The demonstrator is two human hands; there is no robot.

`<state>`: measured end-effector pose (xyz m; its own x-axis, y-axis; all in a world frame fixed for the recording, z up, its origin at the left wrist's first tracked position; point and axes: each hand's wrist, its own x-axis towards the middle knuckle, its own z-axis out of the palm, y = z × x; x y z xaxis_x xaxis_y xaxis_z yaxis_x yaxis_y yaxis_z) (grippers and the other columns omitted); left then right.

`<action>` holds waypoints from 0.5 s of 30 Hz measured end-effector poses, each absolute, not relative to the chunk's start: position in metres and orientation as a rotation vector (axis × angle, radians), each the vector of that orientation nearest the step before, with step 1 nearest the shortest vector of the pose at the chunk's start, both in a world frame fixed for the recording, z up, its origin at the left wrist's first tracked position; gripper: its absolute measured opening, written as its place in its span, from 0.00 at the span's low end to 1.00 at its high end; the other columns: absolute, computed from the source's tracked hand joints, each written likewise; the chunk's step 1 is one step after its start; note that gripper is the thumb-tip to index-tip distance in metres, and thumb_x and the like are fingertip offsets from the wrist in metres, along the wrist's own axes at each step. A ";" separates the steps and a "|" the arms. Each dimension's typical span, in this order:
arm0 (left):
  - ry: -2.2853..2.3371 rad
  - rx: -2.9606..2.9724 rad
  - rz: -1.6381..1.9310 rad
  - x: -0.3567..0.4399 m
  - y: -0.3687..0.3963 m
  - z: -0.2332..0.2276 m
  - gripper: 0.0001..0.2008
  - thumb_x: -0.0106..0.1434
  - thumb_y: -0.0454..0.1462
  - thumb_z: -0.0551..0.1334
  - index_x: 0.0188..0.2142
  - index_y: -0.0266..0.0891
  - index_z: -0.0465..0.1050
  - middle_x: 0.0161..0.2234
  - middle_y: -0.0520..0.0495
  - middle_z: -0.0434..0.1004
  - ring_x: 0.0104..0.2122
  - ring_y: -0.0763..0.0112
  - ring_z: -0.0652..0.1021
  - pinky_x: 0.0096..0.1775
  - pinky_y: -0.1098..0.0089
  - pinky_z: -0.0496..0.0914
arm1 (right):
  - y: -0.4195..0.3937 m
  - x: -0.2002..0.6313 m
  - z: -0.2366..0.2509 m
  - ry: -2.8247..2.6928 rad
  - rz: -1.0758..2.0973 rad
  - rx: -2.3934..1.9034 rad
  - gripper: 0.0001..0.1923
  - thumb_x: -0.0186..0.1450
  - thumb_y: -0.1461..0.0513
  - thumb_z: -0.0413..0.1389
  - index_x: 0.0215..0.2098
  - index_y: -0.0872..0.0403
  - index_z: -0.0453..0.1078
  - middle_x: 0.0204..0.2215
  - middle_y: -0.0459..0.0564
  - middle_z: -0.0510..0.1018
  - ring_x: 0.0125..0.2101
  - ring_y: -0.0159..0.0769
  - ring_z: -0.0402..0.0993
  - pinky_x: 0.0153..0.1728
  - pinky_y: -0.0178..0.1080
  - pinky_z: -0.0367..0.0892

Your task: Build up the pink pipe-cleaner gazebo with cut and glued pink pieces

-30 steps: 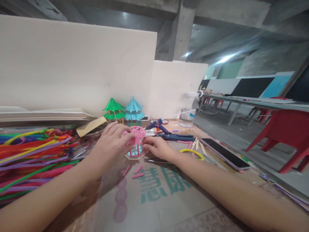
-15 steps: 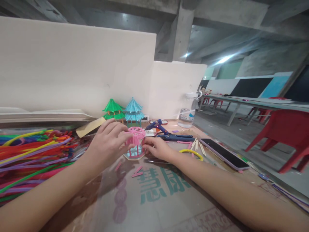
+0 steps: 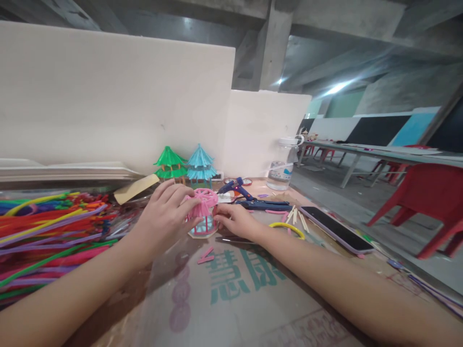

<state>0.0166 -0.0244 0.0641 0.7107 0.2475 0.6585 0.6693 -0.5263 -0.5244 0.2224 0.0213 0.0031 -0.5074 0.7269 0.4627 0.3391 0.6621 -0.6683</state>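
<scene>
A small pink pavilion model [image 3: 206,205] with a ring-shaped spoked top, thin posts and a pale blue base stands on the table. My left hand [image 3: 168,209] is closed on its left side, thumb and fingers at the roof strips and posts. At the right side, my right hand [image 3: 235,220] has its fingertips pinched against a post. What lies between those fingertips is too small to make out. Short pink strips [image 3: 206,256] lie in front of the model. Tweezers [image 3: 235,239] rest under my right wrist.
Green [image 3: 169,164] and blue pavilion models [image 3: 200,165] stand behind. Colourful pipe cleaners [image 3: 54,236] fill the left. A blue glue gun [image 3: 238,188], pliers-like dark tool [image 3: 264,206], wooden sticks [image 3: 298,219], phone [image 3: 336,229] and water bottle [image 3: 281,166] are on the right.
My left hand has shifted slightly lower beside the pink model. A pink strip that lay left of the others no longer shows on the table. My right hand stays nearly still.
</scene>
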 end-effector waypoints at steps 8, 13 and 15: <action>-0.784 -2.122 -0.653 0.019 -0.027 0.061 0.08 0.63 0.37 0.58 0.39 0.39 0.73 0.39 0.41 0.75 0.42 0.59 0.74 0.51 0.53 0.65 | 0.019 0.222 0.006 -2.131 0.656 -0.819 0.06 0.61 0.68 0.49 0.28 0.55 0.67 0.22 0.43 0.70 0.27 0.30 0.69 0.31 0.32 0.64; -0.834 -2.151 -0.675 0.020 -0.027 0.061 0.09 0.63 0.38 0.57 0.39 0.39 0.73 0.39 0.40 0.75 0.43 0.57 0.73 0.52 0.51 0.64 | 0.021 0.222 0.005 -2.130 0.654 -0.832 0.07 0.62 0.67 0.50 0.27 0.55 0.66 0.21 0.43 0.70 0.26 0.30 0.68 0.30 0.31 0.64; -0.828 -2.149 -0.670 0.019 -0.027 0.060 0.08 0.63 0.38 0.57 0.39 0.39 0.73 0.39 0.41 0.75 0.43 0.58 0.73 0.53 0.52 0.63 | 0.021 0.222 0.004 -2.133 0.654 -0.837 0.07 0.62 0.67 0.50 0.27 0.55 0.66 0.21 0.43 0.70 0.25 0.29 0.68 0.29 0.31 0.63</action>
<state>0.0185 -0.0270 0.0595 0.6573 0.3481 0.6684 0.7264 -0.5290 -0.4387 0.2224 0.0213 0.0039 -0.5132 0.7312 0.4493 0.3537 0.6572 -0.6655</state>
